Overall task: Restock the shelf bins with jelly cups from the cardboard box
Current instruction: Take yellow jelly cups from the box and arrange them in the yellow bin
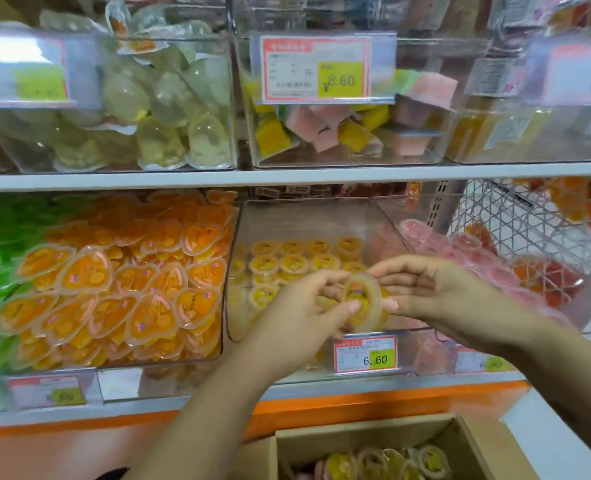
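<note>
Jelly cup (pixel 361 301) mid-frame, lid toward camera, between both grips: left hand (pixel 304 313) pinches its left rim, right hand (pixel 436 292) pinches its right rim. Cup sits in front of the partly filled clear bin (pixel 304 220). Cardboard box (pixel 356 433) at the bottom right, more cups inside.
</note>
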`<state>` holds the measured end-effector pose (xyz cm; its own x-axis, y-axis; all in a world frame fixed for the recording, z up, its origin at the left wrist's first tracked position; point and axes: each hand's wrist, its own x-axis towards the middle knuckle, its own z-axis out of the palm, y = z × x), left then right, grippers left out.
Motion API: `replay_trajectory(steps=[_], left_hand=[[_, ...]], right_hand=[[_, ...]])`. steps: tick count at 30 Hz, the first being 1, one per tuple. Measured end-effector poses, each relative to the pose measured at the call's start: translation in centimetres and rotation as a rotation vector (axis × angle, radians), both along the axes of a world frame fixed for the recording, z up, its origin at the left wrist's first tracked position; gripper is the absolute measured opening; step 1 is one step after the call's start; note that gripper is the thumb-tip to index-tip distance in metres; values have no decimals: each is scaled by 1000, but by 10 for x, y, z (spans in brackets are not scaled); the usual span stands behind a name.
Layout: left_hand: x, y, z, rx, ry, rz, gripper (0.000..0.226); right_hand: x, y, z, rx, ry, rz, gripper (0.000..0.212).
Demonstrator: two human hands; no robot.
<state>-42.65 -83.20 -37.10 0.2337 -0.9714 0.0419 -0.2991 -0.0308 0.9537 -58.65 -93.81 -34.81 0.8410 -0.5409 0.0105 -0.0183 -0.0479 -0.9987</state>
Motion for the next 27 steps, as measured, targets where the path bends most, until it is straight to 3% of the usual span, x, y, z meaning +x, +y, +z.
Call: replay_trajectory(steps=[2,4,8,10,14,21,27], left_hand=[[-9,-3,0,-5,106,20,23],[-14,-8,0,-13,156,64,20],[-11,-30,-2,20,157,209,14],[-6,-50,-5,31,108,271,10],[-2,-94,-11,100,-12,331,21],[-5,-156,-29,292,-327,344,33],[-1,-173,-38,403,-395,315,42]], right_hand=[[-8,2,-1,16,-39,-18,33],[-17,-1,-5,-163,-3,-105,25],[-31,-20,-24,-904,150,-359,15],[-37,-28,-40,-1166,196,-338,27],[-52,-37,-52,-1247,208,-271,39],[-56,-53,-44,-1176,191,-156,33],[-60,-53,-47,-1148,186,-151,32]])
